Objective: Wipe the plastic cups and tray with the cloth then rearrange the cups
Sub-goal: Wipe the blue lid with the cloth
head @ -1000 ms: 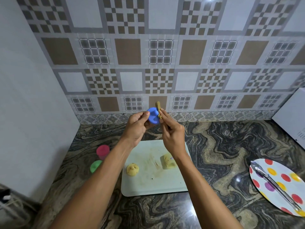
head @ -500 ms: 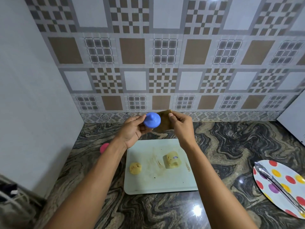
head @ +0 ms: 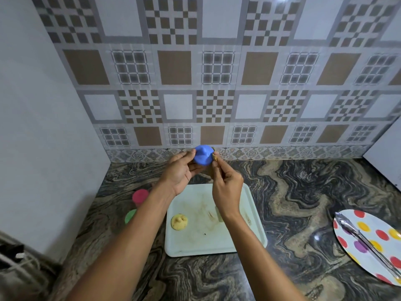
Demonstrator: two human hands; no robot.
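Observation:
My left hand (head: 179, 170) holds a small blue plastic cup (head: 202, 157) up in front of the wall tiles. My right hand (head: 226, 183) pinches a brownish cloth (head: 215, 157) against the cup's right side; most of the cloth is hidden by the fingers. Below the hands a pale tray (head: 217, 242) with brown smears lies on the marble counter. A yellow cup (head: 179, 222) stands on the tray's left part, and another yellowish cup (head: 219, 216) is mostly hidden behind my right wrist. A pink cup (head: 140, 196) and a green cup (head: 130, 216) stand on the counter left of the tray.
A white plate with coloured dots (head: 373, 246) lies at the right edge with metal tongs (head: 366, 242) across it. A white wall closes the left side, tiled wall the back. A white appliance corner (head: 388, 153) shows at far right. Dark objects sit at bottom left.
The cloth, spread behind the cup half a second ago, is now bunched and pinched at the cup's right side. The view shifted, so the pink and green cups show again.

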